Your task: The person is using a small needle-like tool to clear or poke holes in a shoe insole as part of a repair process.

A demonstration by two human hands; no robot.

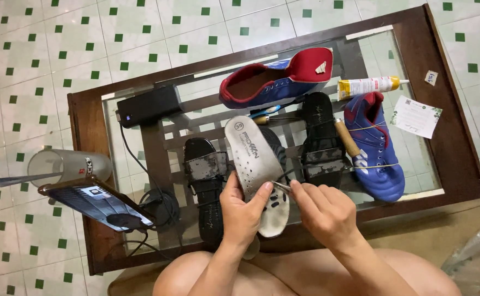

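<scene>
- Head view: the left hand [243, 211] has its grip clamped on a pale insole [256, 170], thumb lying across the face, holding it just above the near edge of the glass counter [141, 142].
- The insole's long axis runs from the near edge up and slightly left; its round end with the printed circle points away from the person.
- The right hand [323, 211] has its grip pinched together on a thin metal tool [281, 187], the tip touching the insole's right edge just beside the left thumb.
- Black sandals [321, 137] and blue boots [375, 148] lie beyond, with a glue tube [368, 86].
</scene>
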